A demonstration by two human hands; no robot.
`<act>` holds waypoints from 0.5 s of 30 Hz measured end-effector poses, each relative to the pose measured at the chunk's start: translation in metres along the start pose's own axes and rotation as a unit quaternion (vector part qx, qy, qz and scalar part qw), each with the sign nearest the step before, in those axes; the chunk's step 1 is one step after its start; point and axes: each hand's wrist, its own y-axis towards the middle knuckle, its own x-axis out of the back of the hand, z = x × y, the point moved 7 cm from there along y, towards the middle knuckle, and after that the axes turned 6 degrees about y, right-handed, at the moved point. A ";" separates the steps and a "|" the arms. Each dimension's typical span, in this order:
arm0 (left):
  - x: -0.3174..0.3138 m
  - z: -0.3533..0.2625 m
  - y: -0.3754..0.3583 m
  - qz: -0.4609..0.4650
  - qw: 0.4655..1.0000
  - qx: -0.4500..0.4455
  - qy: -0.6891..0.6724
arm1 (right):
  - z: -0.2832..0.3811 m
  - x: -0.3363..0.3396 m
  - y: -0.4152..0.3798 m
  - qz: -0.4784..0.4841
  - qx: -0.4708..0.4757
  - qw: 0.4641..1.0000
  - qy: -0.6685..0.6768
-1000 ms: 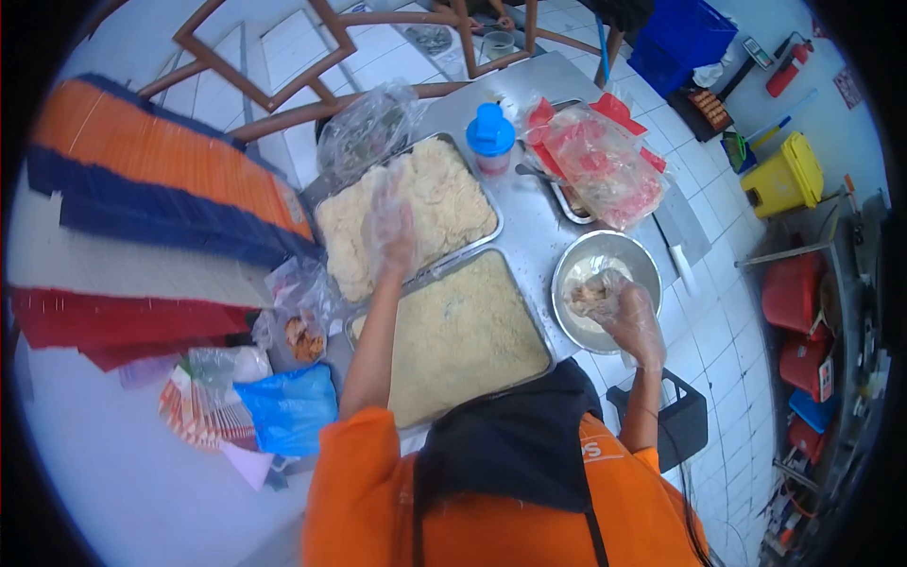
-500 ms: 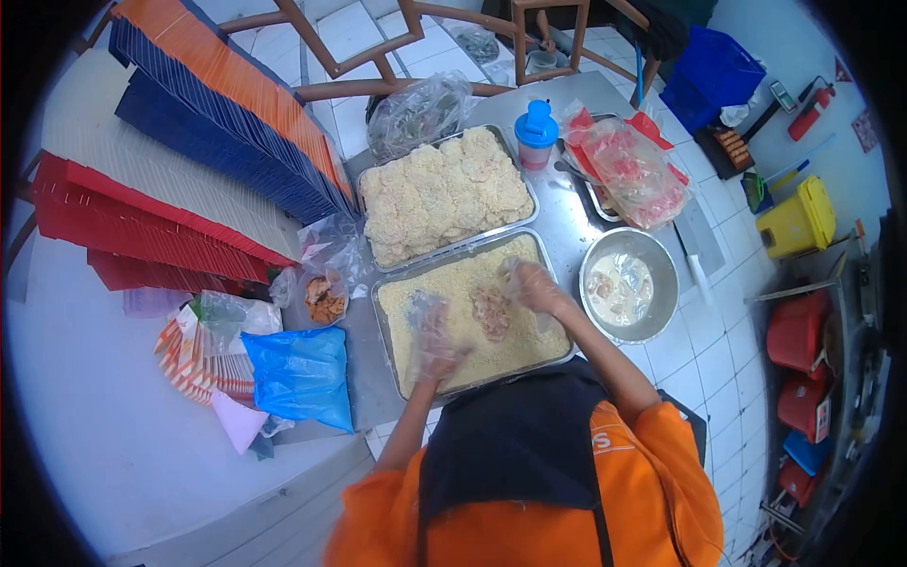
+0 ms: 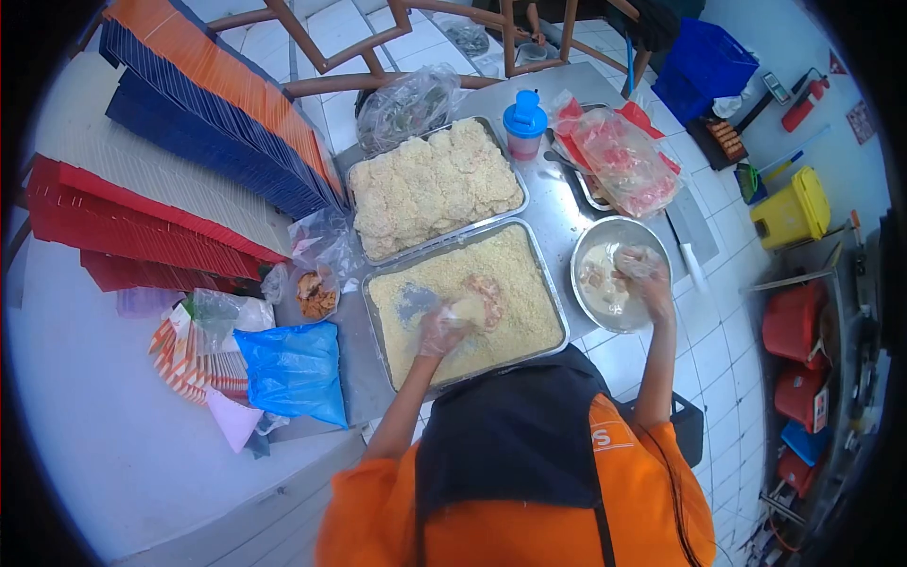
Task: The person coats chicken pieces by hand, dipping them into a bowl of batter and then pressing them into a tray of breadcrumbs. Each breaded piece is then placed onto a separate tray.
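My left hand (image 3: 442, 331), in a clear plastic glove, is low over the lower metal tray (image 3: 378, 342) of pale breadcrumbs (image 3: 510, 255). A heap of crumbs is at its fingers, blurred, beside a pink piece of raw meat (image 3: 487, 293) lying in the crumbs. My right hand (image 3: 642, 269), gloved too, reaches into the steel bowl (image 3: 575, 283) at its right side. Pieces of meat (image 3: 595, 276) sit there in a whitish liquid. Whether the right fingers grip anything is not clear.
Behind is a tray of crumbed pieces (image 3: 435, 189). A blue-lidded shaker (image 3: 524, 123), a plastic bag of red-and-white contents (image 3: 619, 156) and a knife (image 3: 690, 260) lie to the right. Folded cartons (image 3: 179, 189) and a blue bag (image 3: 293, 369) stand left.
My right hand has moved right, from the crumb tray into the steel bowl. The left hand has shifted toward the meat, with crumbs now at its fingers. The view has shifted slightly.
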 end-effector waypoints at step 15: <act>-0.003 -0.017 0.019 0.054 0.953 -0.111 0.275 | -0.019 0.034 -0.012 -0.041 -0.010 0.998 -0.051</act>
